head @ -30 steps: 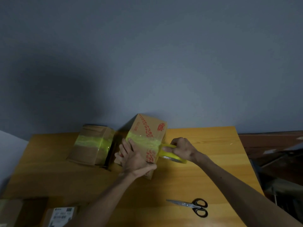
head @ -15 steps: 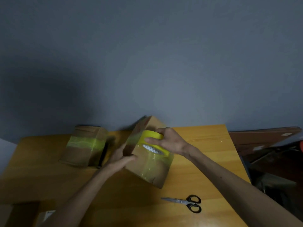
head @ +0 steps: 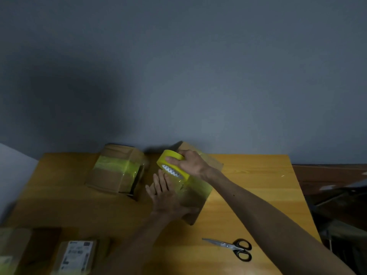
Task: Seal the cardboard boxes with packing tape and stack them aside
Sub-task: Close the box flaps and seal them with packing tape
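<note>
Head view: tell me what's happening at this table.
A person is taping a cardboard box. The right hand grips the yellow tape roll against the box's top, while the left hand presses flat on its near face. A second box, banded in tape, lies to the left; scissors lie unused in front.

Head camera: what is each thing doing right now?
Middle box: partly wrapped in tape, under both hands.
Tape roll: gripped by right hand, against the box.
Left hand: pressing flat on the box.
Left box: taped, lying on table.
Scissors: closed, lying on table.
</note>
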